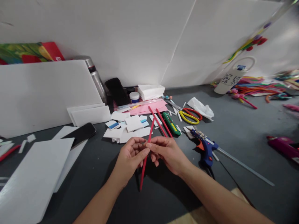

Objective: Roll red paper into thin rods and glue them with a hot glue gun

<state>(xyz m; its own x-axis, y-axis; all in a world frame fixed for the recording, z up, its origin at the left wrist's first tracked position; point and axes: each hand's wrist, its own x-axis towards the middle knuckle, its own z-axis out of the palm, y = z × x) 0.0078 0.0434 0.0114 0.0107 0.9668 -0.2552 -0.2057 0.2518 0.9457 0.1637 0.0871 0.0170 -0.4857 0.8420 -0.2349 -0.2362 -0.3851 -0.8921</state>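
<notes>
My left hand [130, 158] and my right hand [167, 152] meet over the dark table. Between them is a thin red stick [144, 171], slanting from upper right to lower left. Both hands pinch it near its middle, thumbs close together; the curled fingers partly hide the grip. Two more red sticks [164, 123] lie just beyond my right hand, beside a green box cutter [171, 123]. White card pieces [134, 123] are heaped past my left hand.
To the right rest a blue glue gun [207, 149] with a long glue stick and scissors [189, 116]. A magenta glue gun [283, 147] lies farther right. White boards [35, 177] and a phone [81, 133] are left. A white bottle [230, 81] stands at the back.
</notes>
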